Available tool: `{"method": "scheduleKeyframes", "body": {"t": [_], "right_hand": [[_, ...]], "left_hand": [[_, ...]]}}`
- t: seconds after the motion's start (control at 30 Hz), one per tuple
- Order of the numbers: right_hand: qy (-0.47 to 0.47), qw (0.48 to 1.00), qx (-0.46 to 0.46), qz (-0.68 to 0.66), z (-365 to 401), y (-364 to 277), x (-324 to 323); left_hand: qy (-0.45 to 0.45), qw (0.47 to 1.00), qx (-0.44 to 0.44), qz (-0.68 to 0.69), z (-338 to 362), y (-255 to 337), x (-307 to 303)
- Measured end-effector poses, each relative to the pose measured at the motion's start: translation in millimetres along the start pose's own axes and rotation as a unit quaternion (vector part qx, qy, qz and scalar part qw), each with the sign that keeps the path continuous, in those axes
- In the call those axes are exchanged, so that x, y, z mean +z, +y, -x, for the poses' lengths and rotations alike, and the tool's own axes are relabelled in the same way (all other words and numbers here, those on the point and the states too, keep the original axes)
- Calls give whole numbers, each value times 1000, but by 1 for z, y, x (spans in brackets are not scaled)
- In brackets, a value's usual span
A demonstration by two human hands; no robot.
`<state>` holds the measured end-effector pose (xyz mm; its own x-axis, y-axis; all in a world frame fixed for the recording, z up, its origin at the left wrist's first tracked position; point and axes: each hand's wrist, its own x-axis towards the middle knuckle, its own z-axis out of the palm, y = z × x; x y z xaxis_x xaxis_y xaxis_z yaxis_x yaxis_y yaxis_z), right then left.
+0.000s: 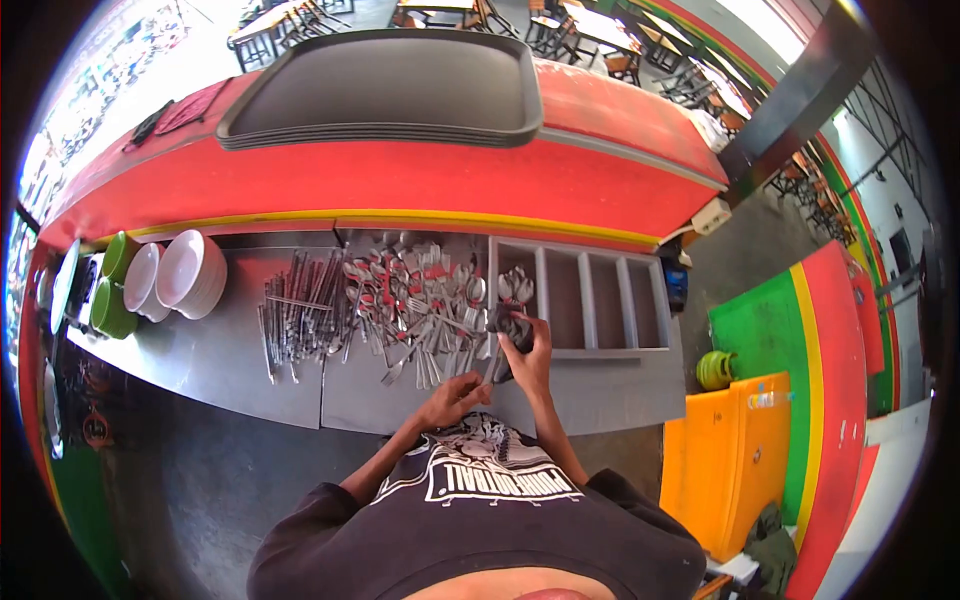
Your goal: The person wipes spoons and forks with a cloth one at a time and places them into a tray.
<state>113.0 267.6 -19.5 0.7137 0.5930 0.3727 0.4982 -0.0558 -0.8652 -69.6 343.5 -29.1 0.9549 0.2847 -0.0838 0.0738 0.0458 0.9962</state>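
Note:
My right hand [530,355] is closed around a bunched dark cloth [512,330], over the left end of a grey divided cutlery tray [600,354]. Just below and to the left, my left hand [455,400] has its fingers curled at the lower end of a thin metal piece of cutlery [492,368], which runs up to the cloth; its head is hidden. Mixed spoons and forks [420,310] lie in a loose pile left of my hands. Several spoons [515,285] rest in the tray's leftmost compartment.
Long thin utensils [305,310] lie left of the pile on the metal counter [230,350]. Stacked white bowls [195,275] and green bowls [115,305] stand at the far left. Dark trays [390,85] are stacked on the red ledge [400,180] beyond. An orange cabinet [725,460] stands at right.

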Motion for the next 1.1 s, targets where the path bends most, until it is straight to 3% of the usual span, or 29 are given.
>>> {"method": "scheduleKeyframes", "body": {"t": [0.23,0.33,0.5,0.8,0.9,0.93,1.0,1.1], "right_hand": [[29,997,-28,66,-18,10,-19],[79,997,-7,10,-30,9,-24],[120,984,58,-118,-39,9,-28],[-56,970,128,-199,5,-27,-7],[-180,965,65,-178,18,-41,1],[-184,971,35,-150,19,-39,4],[-190,977,-25,-92,22,-33,10],[-179,981,18,-70,18,-31,8]], "left_hand": [[-12,1000,11,-25,5,1,-1],[-1,997,-45,-60,7,19,-2],[65,997,-11,-44,-2,0,-2],[105,994,10,0,-12,1,-10],[160,982,-55,-82,-6,19,-7],[185,971,-86,-127,-2,27,-6],[162,982,-65,-78,-3,-5,-11],[132,989,-48,-34,-2,-13,-15]]}}
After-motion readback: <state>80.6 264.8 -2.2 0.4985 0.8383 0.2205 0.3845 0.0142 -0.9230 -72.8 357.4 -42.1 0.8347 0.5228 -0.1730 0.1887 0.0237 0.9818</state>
